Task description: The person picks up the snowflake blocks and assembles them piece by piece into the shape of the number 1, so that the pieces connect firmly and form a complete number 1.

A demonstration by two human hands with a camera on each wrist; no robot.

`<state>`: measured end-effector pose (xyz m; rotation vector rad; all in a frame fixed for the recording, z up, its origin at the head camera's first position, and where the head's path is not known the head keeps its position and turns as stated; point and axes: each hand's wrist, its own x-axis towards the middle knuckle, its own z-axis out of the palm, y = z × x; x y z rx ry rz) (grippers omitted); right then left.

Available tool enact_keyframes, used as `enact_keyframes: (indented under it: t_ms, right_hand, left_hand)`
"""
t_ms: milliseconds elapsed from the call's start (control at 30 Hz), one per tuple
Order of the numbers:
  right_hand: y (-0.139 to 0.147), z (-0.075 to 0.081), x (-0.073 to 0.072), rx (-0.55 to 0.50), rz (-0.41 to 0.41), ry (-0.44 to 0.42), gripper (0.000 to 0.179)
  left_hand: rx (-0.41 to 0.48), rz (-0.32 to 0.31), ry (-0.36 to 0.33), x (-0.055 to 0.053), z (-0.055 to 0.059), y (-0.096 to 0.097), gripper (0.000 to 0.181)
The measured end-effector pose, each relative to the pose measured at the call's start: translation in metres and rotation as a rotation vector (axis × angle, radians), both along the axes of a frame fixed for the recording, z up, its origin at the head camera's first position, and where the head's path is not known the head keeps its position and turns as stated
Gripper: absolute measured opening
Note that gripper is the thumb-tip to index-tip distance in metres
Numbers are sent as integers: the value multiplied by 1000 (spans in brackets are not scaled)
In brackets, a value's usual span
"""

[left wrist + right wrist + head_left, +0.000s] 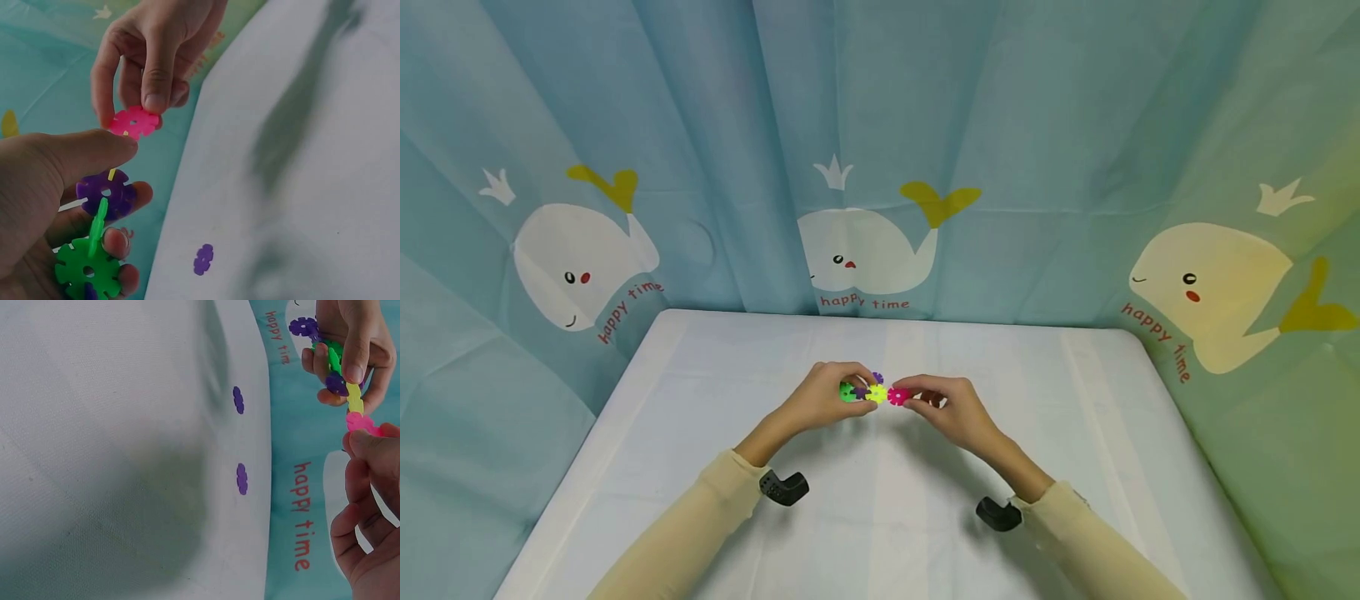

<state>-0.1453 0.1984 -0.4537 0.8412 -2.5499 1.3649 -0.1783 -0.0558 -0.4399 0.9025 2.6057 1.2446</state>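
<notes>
Between thumb and fingers, my left hand grips a chain of notched, flower-shaped plastic discs. A green disc, a purple disc and a yellow disc slot into one another at angles. Another purple disc shows at the chain's far end in the right wrist view. My right hand pinches a pink disc by its edge, with thumb and forefinger. The pink disc's rim meets the yellow one's edge, and the left thumb covers part of the yellow disc in the left wrist view.
Two loose purple discs lie on the white-covered table, near its far edge in the right wrist view. A blue-green curtain printed with whales hangs behind and at both sides. Black devices are worn at both wrists.
</notes>
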Motion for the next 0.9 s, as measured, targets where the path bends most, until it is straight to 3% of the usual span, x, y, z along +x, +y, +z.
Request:
enact_keyframes:
  t_ms: [367, 567, 900]
  right_hand:
    - [-3, -3, 0, -12, 36, 40, 30]
    - [-3, -4, 0, -33, 38, 71, 30]
    - [-7, -4, 1, -87, 35, 87, 29]
  left_hand:
    - [-16, -15, -43, 0, 0, -1, 27]
    - [3, -3, -112, 0, -1, -3, 28]
    - [76, -37, -242, 0, -1, -3, 25]
